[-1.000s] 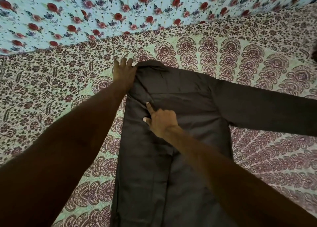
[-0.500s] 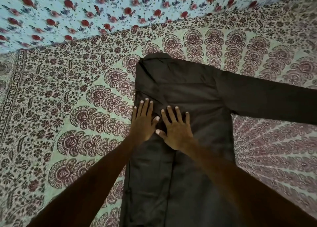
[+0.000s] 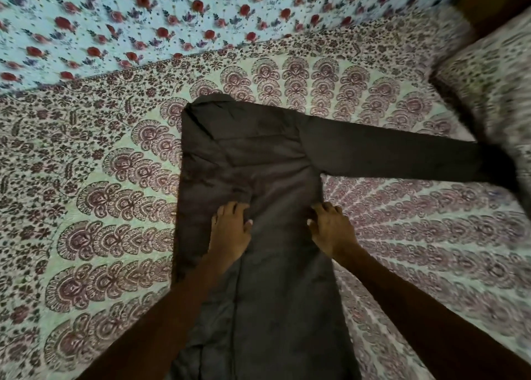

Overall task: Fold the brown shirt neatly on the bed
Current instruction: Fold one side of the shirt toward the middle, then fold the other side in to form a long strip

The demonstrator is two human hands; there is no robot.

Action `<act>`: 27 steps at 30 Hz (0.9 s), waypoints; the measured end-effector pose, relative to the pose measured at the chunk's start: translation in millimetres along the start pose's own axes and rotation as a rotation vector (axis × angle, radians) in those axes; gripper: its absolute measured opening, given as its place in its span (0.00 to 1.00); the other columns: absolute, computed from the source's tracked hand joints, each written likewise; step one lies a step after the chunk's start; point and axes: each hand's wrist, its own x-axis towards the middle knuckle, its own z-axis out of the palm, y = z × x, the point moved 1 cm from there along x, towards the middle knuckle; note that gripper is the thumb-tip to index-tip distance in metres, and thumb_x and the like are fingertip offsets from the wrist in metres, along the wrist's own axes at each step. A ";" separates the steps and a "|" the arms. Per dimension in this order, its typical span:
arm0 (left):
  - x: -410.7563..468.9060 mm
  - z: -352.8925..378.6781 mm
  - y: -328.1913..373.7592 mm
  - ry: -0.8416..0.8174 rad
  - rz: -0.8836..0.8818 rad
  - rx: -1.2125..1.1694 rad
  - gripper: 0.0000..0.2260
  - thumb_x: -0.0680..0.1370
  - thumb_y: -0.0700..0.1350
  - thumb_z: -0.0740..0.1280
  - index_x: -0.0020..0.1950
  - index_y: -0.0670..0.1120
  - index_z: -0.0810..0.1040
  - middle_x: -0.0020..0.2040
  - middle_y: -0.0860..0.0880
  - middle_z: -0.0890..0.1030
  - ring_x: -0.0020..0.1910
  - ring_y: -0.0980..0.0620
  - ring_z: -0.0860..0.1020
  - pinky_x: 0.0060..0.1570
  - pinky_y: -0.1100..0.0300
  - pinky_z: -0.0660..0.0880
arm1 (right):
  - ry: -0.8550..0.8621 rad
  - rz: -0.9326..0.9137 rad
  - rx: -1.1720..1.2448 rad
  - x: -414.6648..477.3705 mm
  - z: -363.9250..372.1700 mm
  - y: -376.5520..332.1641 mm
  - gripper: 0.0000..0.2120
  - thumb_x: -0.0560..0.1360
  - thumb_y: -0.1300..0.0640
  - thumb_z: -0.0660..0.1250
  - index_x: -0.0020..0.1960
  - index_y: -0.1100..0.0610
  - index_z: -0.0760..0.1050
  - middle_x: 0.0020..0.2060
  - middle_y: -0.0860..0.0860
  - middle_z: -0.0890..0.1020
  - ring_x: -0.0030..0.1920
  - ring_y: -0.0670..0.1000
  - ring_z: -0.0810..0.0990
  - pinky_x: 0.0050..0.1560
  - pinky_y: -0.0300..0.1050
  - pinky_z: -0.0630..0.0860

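— What am I leaning over?
— You have the bed [image 3: 416,259] under you. Its pale green cotton cover is printed in maroon, with curving rows of scalloped, fan-shaped motifs and a band of small leaves and flowers outside them. Beyond its far edge lies a light blue cloth [image 3: 138,20] strewn with red roses. At your far right a blurred patterned bulk [image 3: 488,92] rises from the cover; I cannot tell what it is.
— And the shirt?
— The brown shirt [image 3: 275,279] lies flat on the bed straight ahead of you, and its hem runs out of view between your forearms. The cloth is dark, matte and finely creased. The side on your left is folded in to a straight edge. One sleeve [image 3: 388,152] sticks out to your right as a long, tapering band.
— My hands?
— Your left hand [image 3: 230,233] rests on the folded panel with fingers bent and tips pressing the fabric, its grip released. Your right hand [image 3: 330,230] sits at the shirt's right edge, just below the sleeve, with fingers bent onto the cloth. I cannot tell whether that grip pinches the edge.
— Anything smaller?
— The collar [image 3: 212,100], a soft, flat-topped bump at the shirt's far end
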 end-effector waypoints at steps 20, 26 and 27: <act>230.8 13.9 152.5 -0.095 0.211 0.178 0.35 0.76 0.36 0.63 0.79 0.49 0.51 0.79 0.45 0.52 0.65 0.35 0.73 0.61 0.40 0.73 | -0.113 0.031 0.514 32.5 13.2 76.2 0.12 0.65 0.44 0.75 0.38 0.48 0.74 0.31 0.43 0.81 0.36 0.45 0.82 0.41 0.44 0.79; 282.9 1.4 161.9 -0.240 0.180 0.361 0.40 0.76 0.36 0.65 0.79 0.50 0.43 0.79 0.41 0.50 0.71 0.33 0.66 0.66 0.39 0.68 | -0.094 -0.037 0.557 38.1 12.2 78.3 0.11 0.68 0.48 0.74 0.46 0.48 0.74 0.34 0.44 0.83 0.33 0.43 0.82 0.38 0.42 0.78; 285.9 -1.7 165.4 -0.222 0.174 0.360 0.39 0.76 0.37 0.65 0.79 0.49 0.45 0.78 0.39 0.53 0.70 0.32 0.67 0.66 0.39 0.68 | -0.092 -0.055 0.546 38.6 11.8 78.8 0.11 0.69 0.48 0.73 0.47 0.48 0.74 0.34 0.44 0.83 0.35 0.44 0.82 0.39 0.42 0.78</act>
